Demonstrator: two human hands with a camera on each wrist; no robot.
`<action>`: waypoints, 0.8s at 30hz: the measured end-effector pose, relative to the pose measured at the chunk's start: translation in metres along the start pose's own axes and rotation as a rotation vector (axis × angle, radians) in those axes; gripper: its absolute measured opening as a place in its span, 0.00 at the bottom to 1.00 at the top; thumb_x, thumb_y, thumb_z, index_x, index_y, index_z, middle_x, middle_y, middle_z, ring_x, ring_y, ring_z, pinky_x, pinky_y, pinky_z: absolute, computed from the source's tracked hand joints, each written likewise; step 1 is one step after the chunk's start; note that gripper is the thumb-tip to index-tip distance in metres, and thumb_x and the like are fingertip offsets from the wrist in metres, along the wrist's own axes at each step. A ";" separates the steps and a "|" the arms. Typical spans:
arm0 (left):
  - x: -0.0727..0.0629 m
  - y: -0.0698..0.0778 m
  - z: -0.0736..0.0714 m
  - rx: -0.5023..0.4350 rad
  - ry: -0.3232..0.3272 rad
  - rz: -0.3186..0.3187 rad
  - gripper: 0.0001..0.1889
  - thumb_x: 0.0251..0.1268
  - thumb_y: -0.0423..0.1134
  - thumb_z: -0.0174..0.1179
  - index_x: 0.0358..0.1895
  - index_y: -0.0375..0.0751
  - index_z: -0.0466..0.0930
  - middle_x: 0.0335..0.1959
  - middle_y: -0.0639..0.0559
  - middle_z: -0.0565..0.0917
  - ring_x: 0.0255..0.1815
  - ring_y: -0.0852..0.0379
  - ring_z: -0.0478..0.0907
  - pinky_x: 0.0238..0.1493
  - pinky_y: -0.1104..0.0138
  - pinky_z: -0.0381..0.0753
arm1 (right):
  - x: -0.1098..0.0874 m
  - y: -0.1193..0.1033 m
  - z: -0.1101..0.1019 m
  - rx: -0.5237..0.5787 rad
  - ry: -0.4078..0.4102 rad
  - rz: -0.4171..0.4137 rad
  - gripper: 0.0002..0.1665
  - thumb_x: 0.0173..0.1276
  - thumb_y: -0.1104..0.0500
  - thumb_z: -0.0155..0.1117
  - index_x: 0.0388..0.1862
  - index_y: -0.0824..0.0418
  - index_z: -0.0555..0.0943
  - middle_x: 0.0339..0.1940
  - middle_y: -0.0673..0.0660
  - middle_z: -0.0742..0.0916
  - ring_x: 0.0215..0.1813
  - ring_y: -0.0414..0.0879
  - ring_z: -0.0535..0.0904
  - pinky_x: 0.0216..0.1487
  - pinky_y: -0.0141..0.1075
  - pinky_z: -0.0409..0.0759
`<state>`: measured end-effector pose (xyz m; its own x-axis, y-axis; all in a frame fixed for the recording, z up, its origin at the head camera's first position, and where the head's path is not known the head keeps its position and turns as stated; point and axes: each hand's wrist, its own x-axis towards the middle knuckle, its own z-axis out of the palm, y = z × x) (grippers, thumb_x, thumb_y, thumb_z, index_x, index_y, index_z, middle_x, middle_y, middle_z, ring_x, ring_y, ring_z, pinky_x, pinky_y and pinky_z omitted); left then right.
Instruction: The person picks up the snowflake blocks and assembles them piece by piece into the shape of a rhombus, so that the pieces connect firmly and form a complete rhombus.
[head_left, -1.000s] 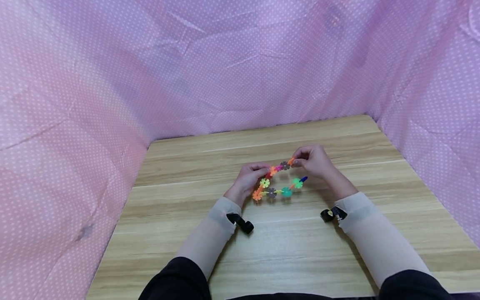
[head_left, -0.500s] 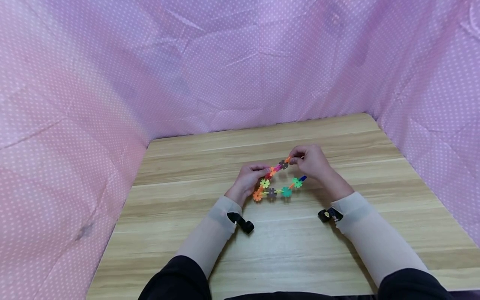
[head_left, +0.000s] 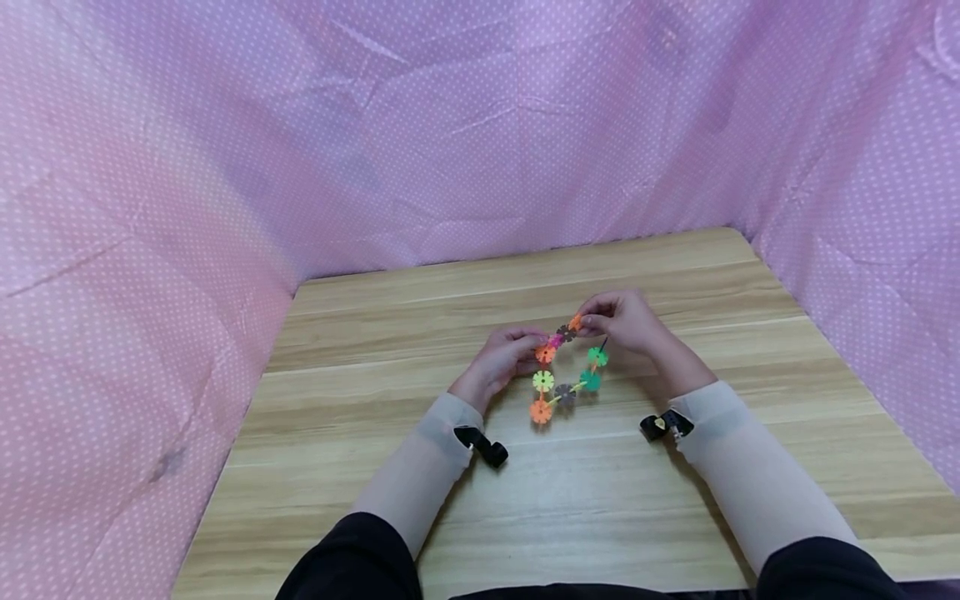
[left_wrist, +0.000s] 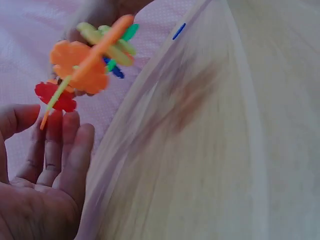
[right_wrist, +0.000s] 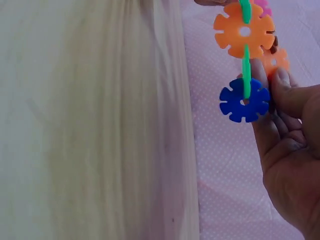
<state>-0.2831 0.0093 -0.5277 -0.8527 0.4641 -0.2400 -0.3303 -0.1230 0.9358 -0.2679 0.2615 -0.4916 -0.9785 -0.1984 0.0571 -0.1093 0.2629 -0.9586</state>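
Note:
A chain of colourful plastic snowflake building discs (head_left: 543, 381) is held above the table in a curve, one end pinched by my right hand (head_left: 630, 321). In the right wrist view, the thumb and fingers of that hand grip an orange disc (right_wrist: 276, 61); a blue disc (right_wrist: 245, 101) at the chain's other end dangles beside them. My left hand (head_left: 502, 358) is at the chain's left side. In the left wrist view, its fingers (left_wrist: 77, 155) are spread and loosely bent just under a red disc (left_wrist: 56, 96), with the thumb apart from it; whether a fingertip touches is unclear.
Beneath the hands is a wood-grain table (head_left: 570, 500). A pink dotted cloth (head_left: 480, 125) hangs behind it and along both sides. Black cameras (head_left: 491, 452) are strapped to the wrists.
The lower part of the chain has swung right and down, turning its discs towards the head camera. My left fingers have loosened; the right hand has hardly moved.

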 end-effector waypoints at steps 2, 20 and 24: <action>-0.001 0.000 0.001 0.042 -0.017 0.019 0.10 0.74 0.35 0.67 0.53 0.36 0.88 0.44 0.48 0.89 0.35 0.59 0.86 0.39 0.65 0.89 | 0.000 0.001 0.003 0.019 -0.044 -0.008 0.07 0.76 0.74 0.62 0.46 0.76 0.85 0.38 0.68 0.89 0.42 0.64 0.90 0.48 0.58 0.86; -0.002 -0.001 0.004 0.174 -0.018 0.044 0.12 0.73 0.36 0.68 0.54 0.35 0.88 0.54 0.47 0.89 0.54 0.57 0.85 0.55 0.68 0.84 | -0.030 -0.020 -0.064 -0.570 -0.272 0.094 0.07 0.65 0.69 0.73 0.41 0.65 0.84 0.38 0.56 0.86 0.41 0.50 0.81 0.43 0.43 0.81; -0.003 -0.001 0.004 0.167 -0.018 0.036 0.12 0.74 0.35 0.67 0.54 0.35 0.88 0.53 0.47 0.89 0.52 0.57 0.86 0.52 0.68 0.85 | -0.050 -0.018 -0.090 -0.643 -0.337 0.356 0.10 0.59 0.71 0.71 0.37 0.61 0.81 0.35 0.55 0.83 0.39 0.50 0.76 0.40 0.43 0.76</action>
<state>-0.2785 0.0114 -0.5263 -0.8550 0.4774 -0.2026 -0.2268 0.0070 0.9739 -0.2329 0.3517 -0.4516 -0.8792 -0.2475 -0.4071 0.0194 0.8352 -0.5496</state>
